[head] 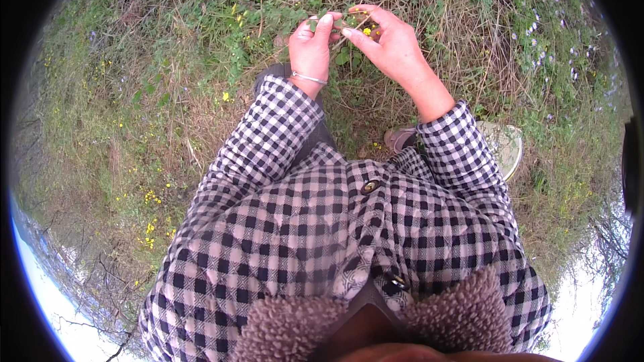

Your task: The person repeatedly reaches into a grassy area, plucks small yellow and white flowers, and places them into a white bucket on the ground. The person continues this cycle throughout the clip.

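Note:
My left hand, with a bracelet at the wrist, pinches a leafy green sprig between thumb and fingers. Close beside it, my right hand grips a thin stem between thumb and forefinger. Small yellow flowers and round yellow buds show among the fingers of my right hand. The stem runs between both hands, above the grass; whether it is still rooted cannot be made out. Partly curled fingers hide some of the plant.
Dry and green grass surrounds me. White daisy-like flowers grow at the right, yellow blooms at the lower left. A pale, round-rimmed container stands beside my right sleeve. My shoe is below my right hand.

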Demonstrator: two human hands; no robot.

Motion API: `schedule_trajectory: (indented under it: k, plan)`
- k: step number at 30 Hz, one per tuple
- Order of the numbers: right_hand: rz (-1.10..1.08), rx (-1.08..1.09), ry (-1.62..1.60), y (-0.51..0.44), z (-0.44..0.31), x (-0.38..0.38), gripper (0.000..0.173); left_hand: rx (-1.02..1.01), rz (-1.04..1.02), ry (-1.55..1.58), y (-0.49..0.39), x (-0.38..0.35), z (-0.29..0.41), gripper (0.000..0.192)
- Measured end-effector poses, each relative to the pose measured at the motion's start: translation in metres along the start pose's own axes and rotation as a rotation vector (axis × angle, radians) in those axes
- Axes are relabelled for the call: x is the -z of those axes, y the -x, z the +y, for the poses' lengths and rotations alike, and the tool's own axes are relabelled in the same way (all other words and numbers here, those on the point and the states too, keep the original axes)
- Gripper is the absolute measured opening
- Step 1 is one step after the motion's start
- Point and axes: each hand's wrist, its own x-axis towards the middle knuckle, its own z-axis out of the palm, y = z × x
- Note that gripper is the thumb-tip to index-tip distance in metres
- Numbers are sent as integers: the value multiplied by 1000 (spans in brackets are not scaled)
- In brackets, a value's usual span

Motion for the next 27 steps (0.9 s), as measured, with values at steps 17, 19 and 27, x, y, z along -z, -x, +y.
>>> schedule_trajectory:
  k: [17, 19, 27]
  plan:
    - [54, -349, -495, 21, 0, -2, 16, 46, 30, -134, -2, 3, -8, 20]
    - [95, -370, -525, 25, 1, 5, 17, 121, 197, -69, -8, 8, -6, 18]
    - [30, -515, -458, 85, 26, 137, 19, 139, 118, -28, -19, 21, -18, 19]
